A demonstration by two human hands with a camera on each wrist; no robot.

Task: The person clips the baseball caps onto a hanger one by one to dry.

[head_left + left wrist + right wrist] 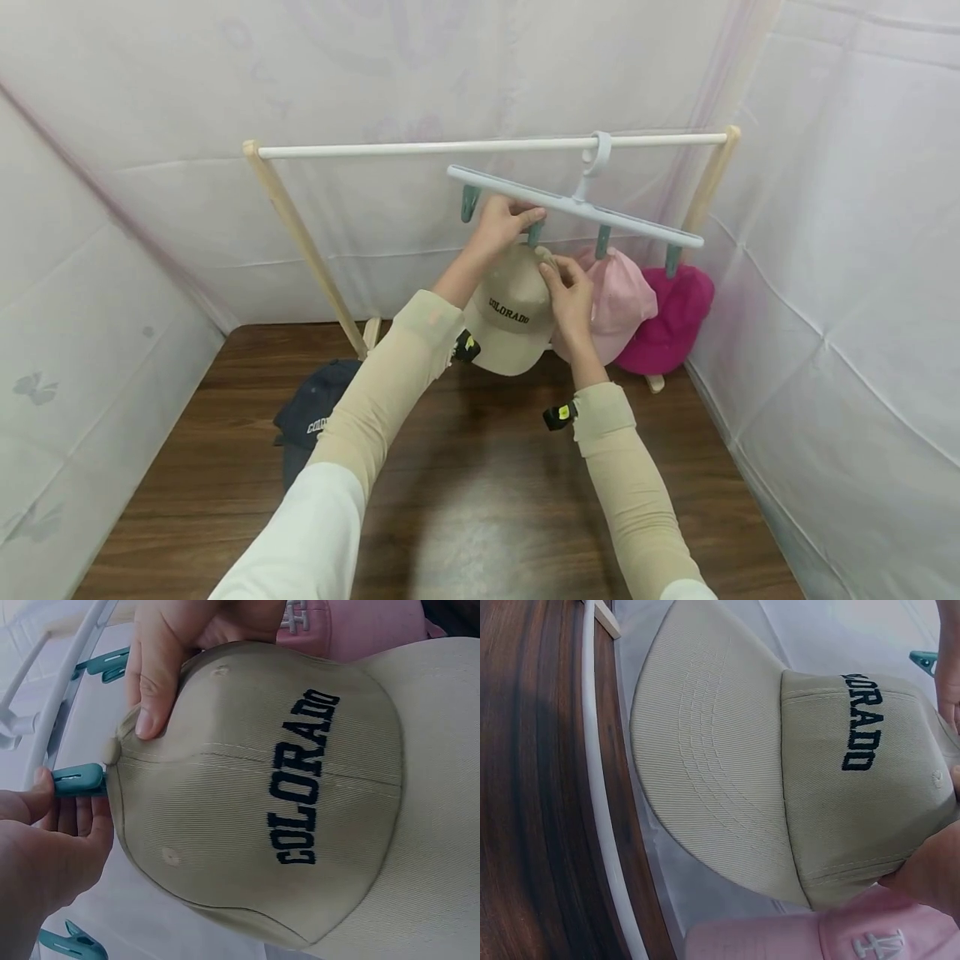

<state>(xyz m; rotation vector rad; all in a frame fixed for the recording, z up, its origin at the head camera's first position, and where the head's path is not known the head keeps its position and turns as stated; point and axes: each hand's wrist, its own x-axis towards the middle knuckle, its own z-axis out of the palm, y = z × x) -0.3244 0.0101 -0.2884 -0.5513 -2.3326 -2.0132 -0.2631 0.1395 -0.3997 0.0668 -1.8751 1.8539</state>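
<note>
A beige cap (516,292) lettered COLORADO hangs below a pale blue hanger (517,190). My left hand (504,225) pinches a teal clip (79,780) between thumb and fingers; the clip's tip meets the cap's crown. With thumb and fingers my right hand (568,292) grips the upper side of the same cap, its brim pointing down. In the right wrist view only part of the right hand (928,866) shows, behind the crown. To the right, a pink cap (618,304) and a magenta cap (671,321) hang below other clips.
The hanger hooks over a white rail (390,149) on wooden posts (303,242) and tilts down to the right. A free clip (469,202) dangles at its left end. A dark navy cap (307,408) lies on the wooden table (480,517), partly behind the left arm. White cloth walls surround the space.
</note>
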